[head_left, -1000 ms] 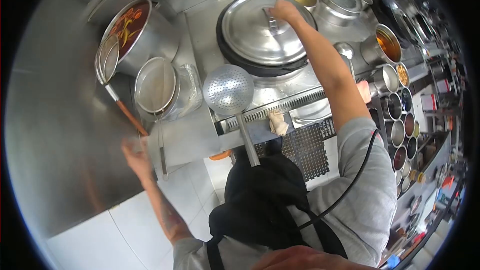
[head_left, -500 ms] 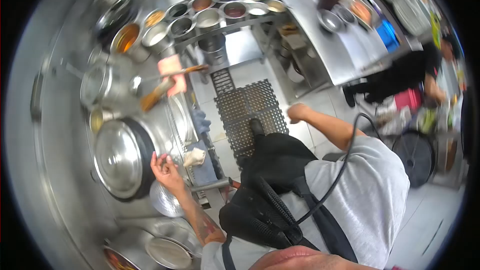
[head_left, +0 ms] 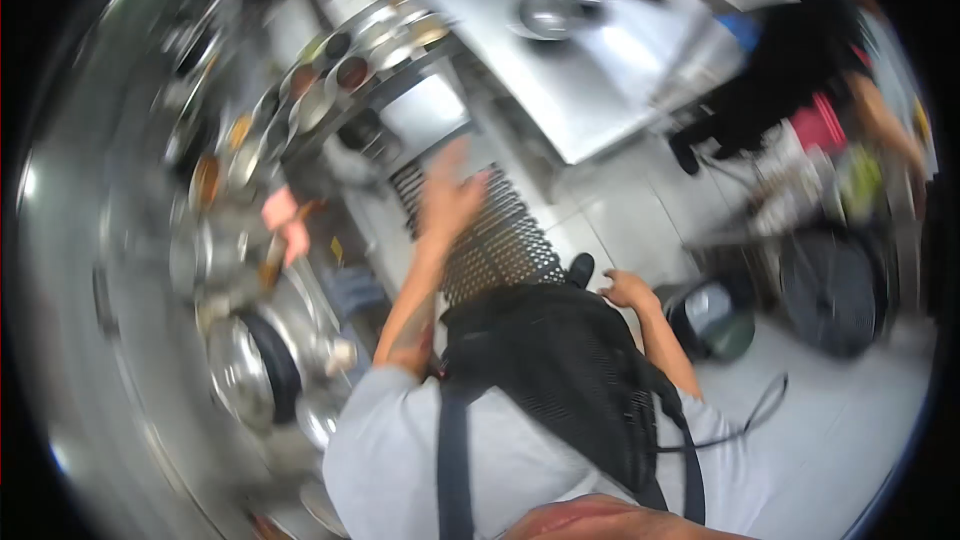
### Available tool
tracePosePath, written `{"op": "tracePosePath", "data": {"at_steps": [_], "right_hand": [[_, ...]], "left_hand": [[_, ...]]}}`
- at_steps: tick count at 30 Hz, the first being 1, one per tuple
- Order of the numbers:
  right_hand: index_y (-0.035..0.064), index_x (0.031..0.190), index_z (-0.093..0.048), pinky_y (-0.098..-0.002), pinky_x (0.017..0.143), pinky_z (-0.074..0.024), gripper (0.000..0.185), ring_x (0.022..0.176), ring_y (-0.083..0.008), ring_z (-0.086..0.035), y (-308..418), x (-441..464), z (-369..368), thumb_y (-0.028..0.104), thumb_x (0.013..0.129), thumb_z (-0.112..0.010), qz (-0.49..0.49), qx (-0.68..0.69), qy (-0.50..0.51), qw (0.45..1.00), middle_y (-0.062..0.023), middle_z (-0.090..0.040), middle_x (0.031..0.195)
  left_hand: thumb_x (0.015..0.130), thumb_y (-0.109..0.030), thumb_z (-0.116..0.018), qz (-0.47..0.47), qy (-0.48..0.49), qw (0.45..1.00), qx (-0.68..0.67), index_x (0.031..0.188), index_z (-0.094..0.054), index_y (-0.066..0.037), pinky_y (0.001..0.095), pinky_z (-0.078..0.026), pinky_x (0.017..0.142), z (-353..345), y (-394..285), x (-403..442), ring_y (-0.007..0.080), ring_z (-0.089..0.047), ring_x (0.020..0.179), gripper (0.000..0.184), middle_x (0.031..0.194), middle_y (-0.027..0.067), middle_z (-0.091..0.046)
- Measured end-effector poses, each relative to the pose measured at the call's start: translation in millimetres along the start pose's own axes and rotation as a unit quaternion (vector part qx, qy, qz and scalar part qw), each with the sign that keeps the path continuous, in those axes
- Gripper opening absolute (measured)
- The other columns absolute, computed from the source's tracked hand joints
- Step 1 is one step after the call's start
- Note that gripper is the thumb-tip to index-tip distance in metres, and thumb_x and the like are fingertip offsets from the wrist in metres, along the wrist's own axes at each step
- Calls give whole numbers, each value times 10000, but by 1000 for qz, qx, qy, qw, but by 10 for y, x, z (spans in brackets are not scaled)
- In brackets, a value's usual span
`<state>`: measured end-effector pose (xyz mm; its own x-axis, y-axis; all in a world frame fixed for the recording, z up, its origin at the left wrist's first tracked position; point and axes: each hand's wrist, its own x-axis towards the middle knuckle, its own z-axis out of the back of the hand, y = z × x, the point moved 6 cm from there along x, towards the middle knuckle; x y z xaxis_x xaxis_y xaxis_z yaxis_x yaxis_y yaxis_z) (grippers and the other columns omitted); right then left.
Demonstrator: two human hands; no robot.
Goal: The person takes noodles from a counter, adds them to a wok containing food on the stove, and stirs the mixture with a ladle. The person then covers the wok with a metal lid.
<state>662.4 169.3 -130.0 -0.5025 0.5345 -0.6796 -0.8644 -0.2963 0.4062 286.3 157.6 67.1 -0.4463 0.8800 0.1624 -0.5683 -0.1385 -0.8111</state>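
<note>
My left hand (head_left: 455, 198) is raised in front of me, over the perforated black floor mat (head_left: 505, 250). It is smeared by motion, but its fingers look stretched and apart, with nothing in them. Low at my side hangs my right hand (head_left: 628, 289), its fingers loosely apart and no object visible in it. A black shoe (head_left: 580, 270) shows on the floor left of that hand. Behind my left arm, on the cooking counter, are a lidded steel pot (head_left: 232, 370) and pink cloths (head_left: 283, 218).
Several sauce pots (head_left: 318, 105) line the counter end. A steel table (head_left: 560, 90) carries metal bowls (head_left: 548, 16). On the right, a person in black (head_left: 770, 80) bends forward. Nearby are a dark bin (head_left: 715, 320) and a large round black object (head_left: 832, 290).
My left hand has swung from beside the lidded pot to above the mat. My body and view have turned right, away from the cooking counter. My right hand has lowered and loosened.
</note>
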Motion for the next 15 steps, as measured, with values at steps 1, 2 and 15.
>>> {"op": "tracePosePath", "data": {"at_steps": [1,2,15], "right_hand": [[33,1359,-575,-431,928,-519,566,1071,-370,-675,-21,-2,113,320,890,-710,-7,41,5,999,-248,-690,1152],[21,1358,-573,-418,896,-530,565,1030,-358,-696,-94,27,239,309,892,-712,-16,79,12,997,-251,-702,1119],[61,1368,-560,-454,874,-520,579,994,-386,-682,-59,795,2577,345,883,-699,-43,44,-230,971,-232,-716,1025]], "left_hand": [[848,-235,-747,-4,19,1000,-16,1415,-508,-83,423,-503,982,-269,-150,134,328,-619,1164,634,1305,193,-603],[856,-224,-747,-97,10,995,-6,1439,-482,-103,381,-547,849,-522,-247,268,264,-613,1108,652,1272,161,-611],[886,-433,-756,324,91,878,-341,1495,-246,-7,349,-604,552,-2071,1513,3033,344,-741,768,902,1201,276,-593]]}}
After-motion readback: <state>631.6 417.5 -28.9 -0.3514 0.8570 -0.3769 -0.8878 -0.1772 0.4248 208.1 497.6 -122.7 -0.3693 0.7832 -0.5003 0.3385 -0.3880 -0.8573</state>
